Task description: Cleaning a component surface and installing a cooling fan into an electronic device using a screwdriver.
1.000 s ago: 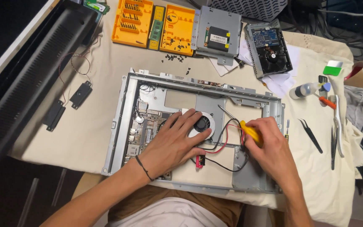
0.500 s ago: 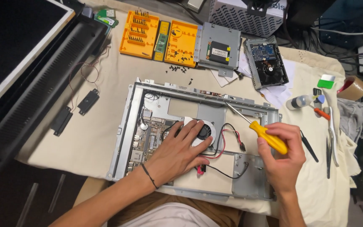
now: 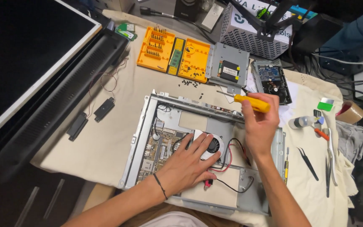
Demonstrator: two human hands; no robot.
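Pressing down flat, the left hand (image 3: 188,162) spreads its fingers (image 3: 198,143) open over the small round cooling fan (image 3: 213,146) and grips nothing. The right hand (image 3: 259,126) has its fingers (image 3: 248,110) clenched tight around the yellow screwdriver (image 3: 252,103). The tool is lifted up above the top rail of the open metal computer chassis (image 3: 148,126), with its thin metal tip pointing left.

Things could go wrong from here, I think. The sharp tip could slip and scratch the green circuit board (image 3: 158,149) if the hand comes down too fast. The red and black wires (image 3: 232,153) loop close by the fan, so a pull on the fan could tug them loose. The tiny black screws (image 3: 188,83) lie loose on the cloth-covered worktop (image 3: 118,126), and a bump from an arm could roll them away.

Counting now: one screwdriver in the hand, one fan, one chassis. Two orange bit trays (image 3: 156,43) sit at the back with one green memory stick (image 3: 176,51) between them. Beside them lie one grey metal bracket (image 3: 228,67) and one hard drive (image 3: 272,80). Two small black speakers (image 3: 104,109) rest at the left. Two pairs of black tweezers (image 3: 308,162) lie at the right, near one small bottle (image 3: 301,122) and one roll of brown tape (image 3: 351,112).
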